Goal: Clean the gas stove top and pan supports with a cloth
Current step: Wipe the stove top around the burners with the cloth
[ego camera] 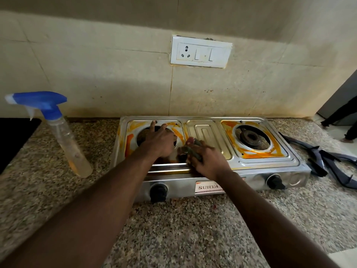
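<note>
A steel two-burner gas stove [210, 130] sits on the granite counter, its top smeared with orange stains around both burner openings. My left hand [160, 140] lies flat over the left burner opening, fingers spread. My right hand [207, 161] grips a dark crumpled cloth [190, 147] and presses it on the stove top near the front, between the left burner and the middle panel. The right burner [252, 137] is bare. Two dark pan supports [328, 161] lie on the counter to the right of the stove.
A clear spray bottle [63, 136] with a blue trigger head stands tilted on the counter left of the stove. A white socket plate [201, 52] is on the tiled wall behind. Another person's legs [342, 120] show at the far right.
</note>
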